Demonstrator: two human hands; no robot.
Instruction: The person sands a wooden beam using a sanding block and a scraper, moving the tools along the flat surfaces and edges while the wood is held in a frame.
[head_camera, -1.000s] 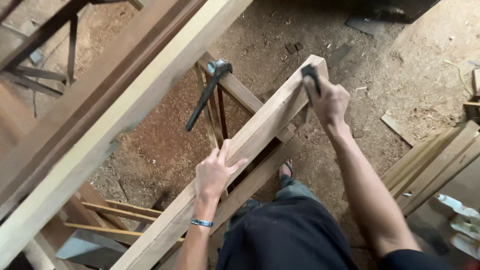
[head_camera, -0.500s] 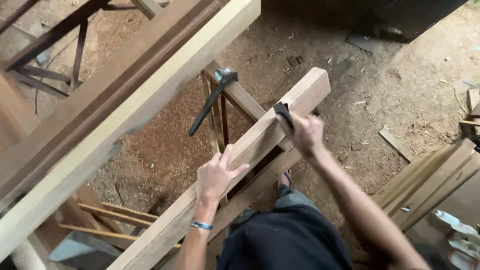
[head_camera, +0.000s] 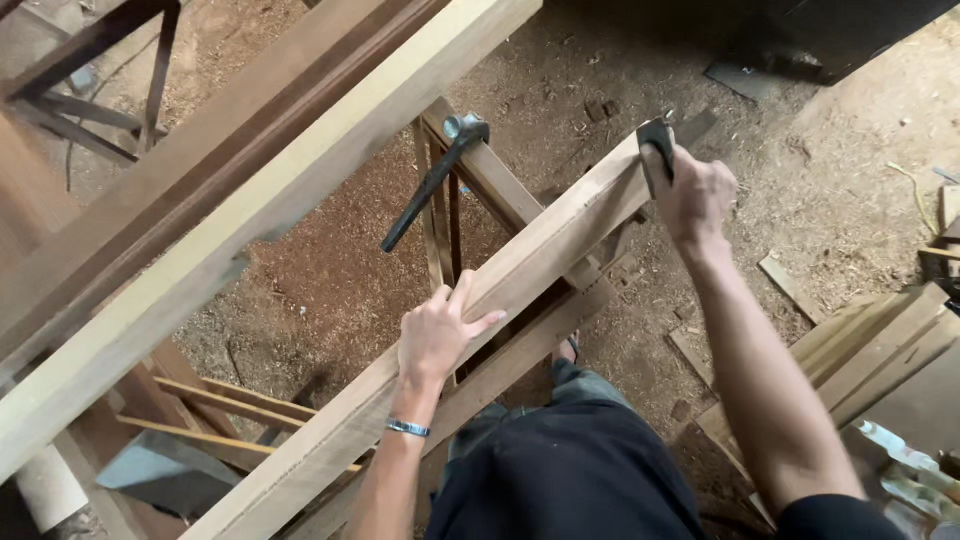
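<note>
— Where are the hands?
— The right hand (head_camera: 697, 197) is clenched around a small dark block (head_camera: 656, 152) at the far end of the long pale wooden plank (head_camera: 520, 285). The left hand (head_camera: 438, 332) lies flat and spread on the plank, nearer the body.
— Anything close?
— A dark metal hammer (head_camera: 432, 183) leans on the wooden trestle (head_camera: 480, 170) beyond the left hand.

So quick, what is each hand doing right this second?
Left hand: open, fingers spread, pressed flat on the long pale wooden plank.
Right hand: closed around a small dark block at the plank's far end.
</note>
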